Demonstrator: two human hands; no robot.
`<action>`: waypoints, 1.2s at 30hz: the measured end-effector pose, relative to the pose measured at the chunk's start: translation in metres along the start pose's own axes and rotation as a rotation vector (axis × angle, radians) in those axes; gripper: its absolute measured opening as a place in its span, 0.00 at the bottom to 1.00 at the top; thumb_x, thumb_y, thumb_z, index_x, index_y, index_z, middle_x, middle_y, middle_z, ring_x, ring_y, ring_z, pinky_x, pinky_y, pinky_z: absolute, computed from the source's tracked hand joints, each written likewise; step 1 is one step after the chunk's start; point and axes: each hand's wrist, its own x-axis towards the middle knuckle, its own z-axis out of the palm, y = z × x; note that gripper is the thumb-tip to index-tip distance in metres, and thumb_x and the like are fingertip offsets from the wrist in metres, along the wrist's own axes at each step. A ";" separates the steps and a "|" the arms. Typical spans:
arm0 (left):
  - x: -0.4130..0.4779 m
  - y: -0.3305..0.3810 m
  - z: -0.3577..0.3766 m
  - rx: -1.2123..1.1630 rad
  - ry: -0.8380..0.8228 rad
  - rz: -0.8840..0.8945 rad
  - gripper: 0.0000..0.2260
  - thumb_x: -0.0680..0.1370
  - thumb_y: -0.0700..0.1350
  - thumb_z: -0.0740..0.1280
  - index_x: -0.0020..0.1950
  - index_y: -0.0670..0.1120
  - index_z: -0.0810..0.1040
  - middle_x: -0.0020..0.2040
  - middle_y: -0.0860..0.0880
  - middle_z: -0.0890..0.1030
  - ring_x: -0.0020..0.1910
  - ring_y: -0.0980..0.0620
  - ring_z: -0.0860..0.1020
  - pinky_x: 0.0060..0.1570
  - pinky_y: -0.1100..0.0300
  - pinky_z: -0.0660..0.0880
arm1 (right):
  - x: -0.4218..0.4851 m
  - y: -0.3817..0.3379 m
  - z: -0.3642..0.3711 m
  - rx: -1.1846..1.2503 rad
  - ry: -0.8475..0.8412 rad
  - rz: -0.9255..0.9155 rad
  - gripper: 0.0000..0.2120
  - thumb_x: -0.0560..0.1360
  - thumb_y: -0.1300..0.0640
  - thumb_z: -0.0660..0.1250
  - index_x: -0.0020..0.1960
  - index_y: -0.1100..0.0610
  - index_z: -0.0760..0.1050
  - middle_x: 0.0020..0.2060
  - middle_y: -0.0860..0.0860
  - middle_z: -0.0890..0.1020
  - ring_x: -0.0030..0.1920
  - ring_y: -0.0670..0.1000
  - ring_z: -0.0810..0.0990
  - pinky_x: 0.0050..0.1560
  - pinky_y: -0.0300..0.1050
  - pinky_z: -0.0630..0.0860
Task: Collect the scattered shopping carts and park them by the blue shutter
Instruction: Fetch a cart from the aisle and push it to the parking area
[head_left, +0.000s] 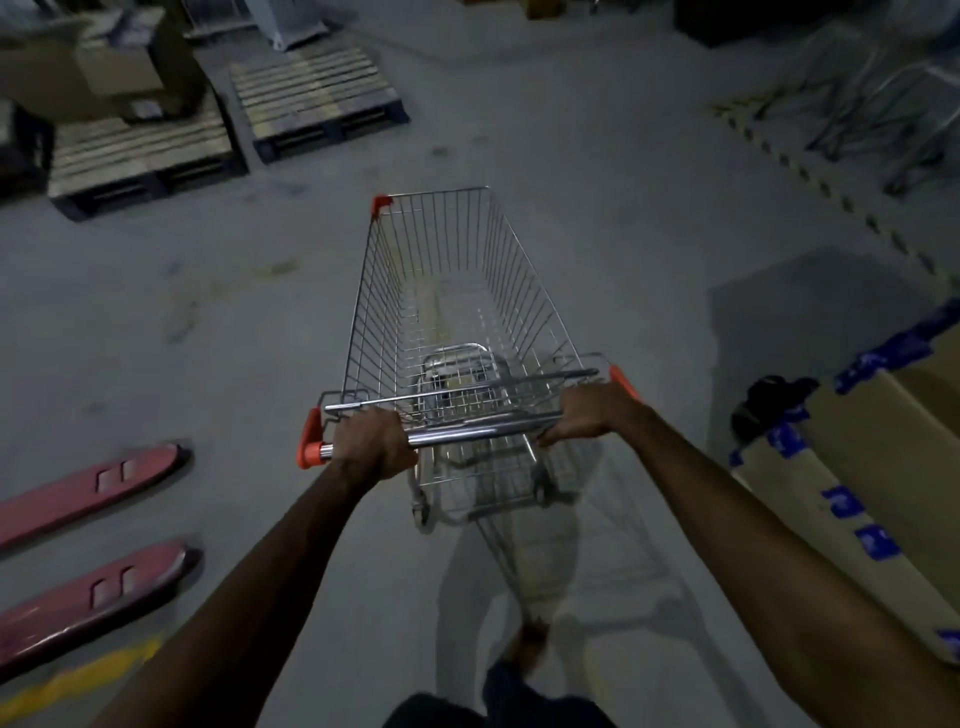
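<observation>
A wire shopping cart (441, 291) with orange corner caps stands on the grey concrete floor right in front of me, its basket empty. My left hand (371, 441) grips the left end of the chrome handle bar (478, 428). My right hand (595, 413) grips the bar's right end, beside the orange cap. The blue shutter is not in view.
Two wooden pallets (311, 98) lie at the far left, one bearing cardboard boxes (104, 67). Red pallet-jack forks (88, 525) reach in from the left. A large carton (883, 493) with blue tape sits close on the right. Metal frames (872, 104) are piled at the far right.
</observation>
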 end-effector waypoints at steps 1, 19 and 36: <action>0.015 0.001 -0.004 -0.001 -0.013 -0.019 0.14 0.64 0.55 0.67 0.44 0.47 0.79 0.43 0.47 0.83 0.38 0.44 0.81 0.36 0.57 0.70 | 0.011 0.006 -0.008 0.008 0.006 -0.027 0.49 0.60 0.15 0.55 0.66 0.48 0.76 0.68 0.49 0.78 0.68 0.54 0.74 0.72 0.68 0.49; 0.346 0.046 -0.084 -0.010 0.036 0.098 0.10 0.63 0.54 0.64 0.37 0.49 0.71 0.36 0.50 0.79 0.32 0.47 0.77 0.35 0.58 0.70 | 0.225 0.162 -0.132 0.061 0.229 0.078 0.41 0.64 0.17 0.54 0.57 0.47 0.79 0.58 0.48 0.83 0.58 0.53 0.81 0.73 0.68 0.49; 0.675 0.201 -0.175 0.131 0.081 0.441 0.10 0.68 0.56 0.67 0.42 0.51 0.74 0.42 0.49 0.82 0.33 0.49 0.72 0.34 0.56 0.65 | 0.366 0.376 -0.234 0.181 0.201 0.386 0.31 0.66 0.21 0.58 0.46 0.47 0.78 0.52 0.48 0.84 0.55 0.54 0.82 0.66 0.59 0.66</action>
